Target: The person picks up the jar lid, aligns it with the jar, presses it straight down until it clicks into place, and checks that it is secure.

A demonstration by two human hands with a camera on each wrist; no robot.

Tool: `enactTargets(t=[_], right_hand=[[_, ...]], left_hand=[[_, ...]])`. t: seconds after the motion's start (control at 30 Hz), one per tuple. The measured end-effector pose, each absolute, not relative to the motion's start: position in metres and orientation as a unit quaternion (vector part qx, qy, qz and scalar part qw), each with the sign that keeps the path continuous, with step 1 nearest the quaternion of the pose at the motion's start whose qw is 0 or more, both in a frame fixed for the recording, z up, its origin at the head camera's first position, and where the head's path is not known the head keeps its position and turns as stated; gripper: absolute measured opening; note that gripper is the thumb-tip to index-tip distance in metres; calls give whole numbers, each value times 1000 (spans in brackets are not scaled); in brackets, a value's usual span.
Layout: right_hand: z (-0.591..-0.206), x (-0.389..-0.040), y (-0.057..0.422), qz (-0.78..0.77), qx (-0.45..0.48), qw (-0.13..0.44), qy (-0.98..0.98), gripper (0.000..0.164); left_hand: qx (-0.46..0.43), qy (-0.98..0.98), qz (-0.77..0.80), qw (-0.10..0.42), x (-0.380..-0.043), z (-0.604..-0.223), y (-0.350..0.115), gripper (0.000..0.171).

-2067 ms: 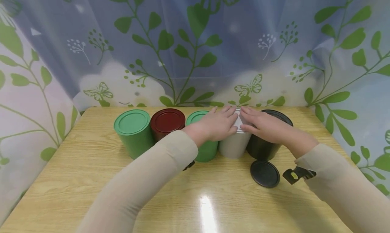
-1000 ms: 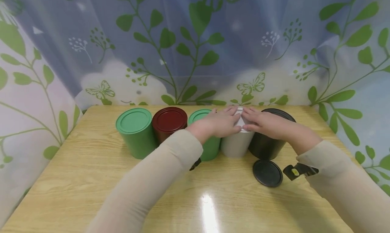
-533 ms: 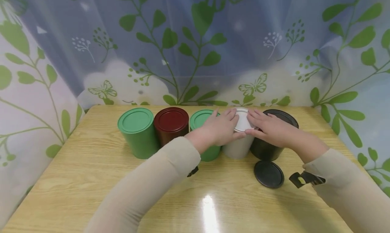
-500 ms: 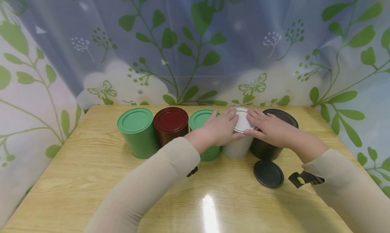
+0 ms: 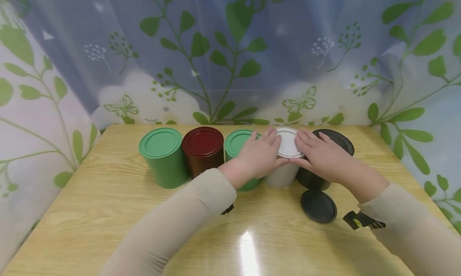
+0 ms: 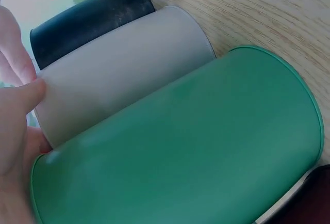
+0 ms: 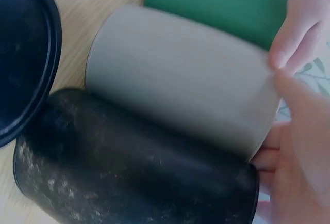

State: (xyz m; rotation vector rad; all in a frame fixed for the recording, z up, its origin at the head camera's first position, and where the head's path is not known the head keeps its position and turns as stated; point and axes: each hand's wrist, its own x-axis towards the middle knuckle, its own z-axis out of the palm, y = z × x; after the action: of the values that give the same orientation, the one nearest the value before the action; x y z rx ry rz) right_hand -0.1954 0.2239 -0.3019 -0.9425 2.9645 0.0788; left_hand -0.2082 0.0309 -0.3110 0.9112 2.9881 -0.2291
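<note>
A light grey canister (image 7: 180, 74) with a white lid (image 5: 288, 142) on top stands upright between a green canister (image 6: 196, 136) and a black canister (image 7: 134, 157). My left hand (image 5: 257, 156) lies at the left edge of the white lid, fingers extended, and overlaps the green canister's lid (image 5: 235, 142). On the lid's right edge rests my right hand (image 5: 320, 154), also with extended fingers, partly covering the black canister's top. Both thumbs meet at the front rim of the grey canister. The wrist views show the thumb tips touching there.
A loose black lid (image 5: 318, 206) lies on the wooden table (image 5: 201, 236) before the black canister. Further left stand a dark red canister (image 5: 203, 148) and another green canister (image 5: 163, 160), both lidded. A patterned curtain (image 5: 216, 67) hangs behind the table.
My hands have slid apart, from over the white lid to its left and right edges, uncovering more of it. Both thumbs have come down to the front rim. The canisters keep their places.
</note>
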Motion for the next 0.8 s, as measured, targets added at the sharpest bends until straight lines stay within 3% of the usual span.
enactTargets(t=[0.2,0.6,0.8], right_hand=[[-305,-191,223,51,-319,-37,946,61],[-308,-192,221,61,-322,-55,943,59],[-309,-185,218,73,-317,-69,943,51]], left_hand=[[294,954,-56,2,-208,-313,32,73],[278,952,-107,-69,-199,-320,33,67],[280,953,-98,-60,-198,-322,34,66]])
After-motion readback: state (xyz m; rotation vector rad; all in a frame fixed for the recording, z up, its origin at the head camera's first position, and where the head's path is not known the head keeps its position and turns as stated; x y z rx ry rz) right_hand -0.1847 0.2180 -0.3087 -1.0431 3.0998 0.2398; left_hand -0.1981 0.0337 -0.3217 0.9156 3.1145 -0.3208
